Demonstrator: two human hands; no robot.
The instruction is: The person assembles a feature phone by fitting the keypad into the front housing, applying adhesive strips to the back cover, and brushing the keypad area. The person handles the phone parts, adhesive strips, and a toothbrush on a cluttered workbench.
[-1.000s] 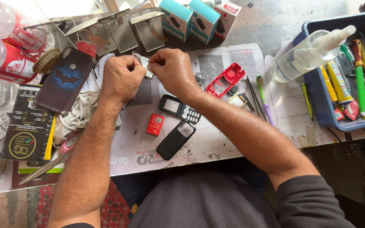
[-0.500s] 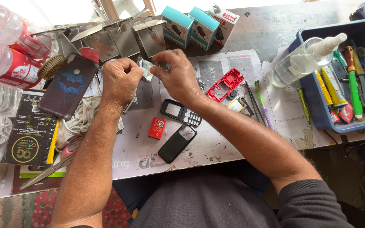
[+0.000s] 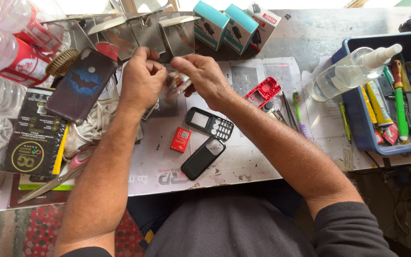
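My left hand and my right hand are raised over the bench, fingers pinched together on a small clear plastic piece held between them; it is blurred. Below the hands lie a black phone front with keypad, a black back cover and a small red battery. A red phone frame rests to the right of my right wrist.
A blue tray at right holds a spray bottle, screwdrivers and glue tubes. Tweezers and a purple toothbrush lie beside it. Teal boxes and metal stands are at the back. At left are water bottles, a dark phone case and scissors.
Both hands stay pinched on the small clear piece and have shifted slightly on the bench; the parts on the mat have not moved.
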